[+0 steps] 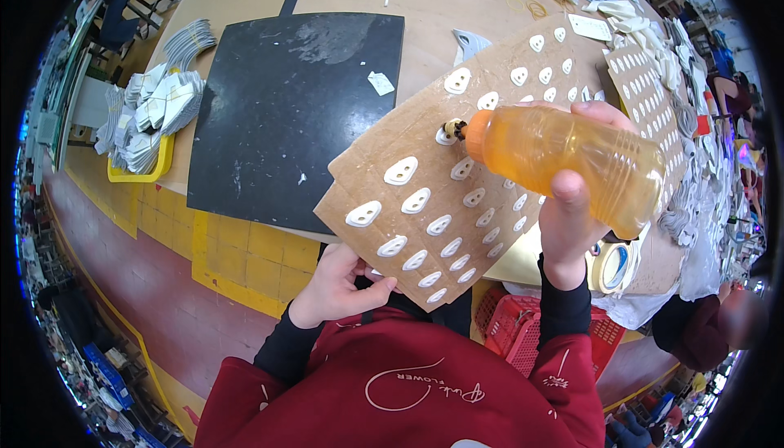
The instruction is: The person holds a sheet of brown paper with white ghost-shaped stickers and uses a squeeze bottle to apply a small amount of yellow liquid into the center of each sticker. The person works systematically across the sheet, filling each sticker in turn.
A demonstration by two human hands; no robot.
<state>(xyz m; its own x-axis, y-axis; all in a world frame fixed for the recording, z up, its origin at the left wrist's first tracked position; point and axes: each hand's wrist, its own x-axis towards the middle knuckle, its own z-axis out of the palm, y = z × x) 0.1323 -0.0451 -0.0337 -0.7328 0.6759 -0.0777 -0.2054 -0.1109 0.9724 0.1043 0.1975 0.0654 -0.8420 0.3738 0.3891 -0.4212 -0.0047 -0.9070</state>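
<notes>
My right hand (572, 203) is wrapped around a clear squeeze bottle (572, 154) of amber liquid with an orange cap. The bottle lies tilted nearly flat, and its dark, crusted tip touches or hovers just over one white piece on a brown cardboard sheet (359, 166). Rows of small rounded-triangular white pieces (400, 171), each with two holes, cover this sheet. At the sheet's near edge, my left hand (343, 289) is closed with the thumb along the border; a white sliver shows beside its fingers, some of which are hidden.
A black mat (298, 113) lies on the table at left, beside a yellow basket (143, 174) of stacked white pieces. A tape roll (612, 268) sits right of my right wrist. Below the table edge stands a red crate (514, 329). Another dotted sheet (645, 93) and white scraps lie at right.
</notes>
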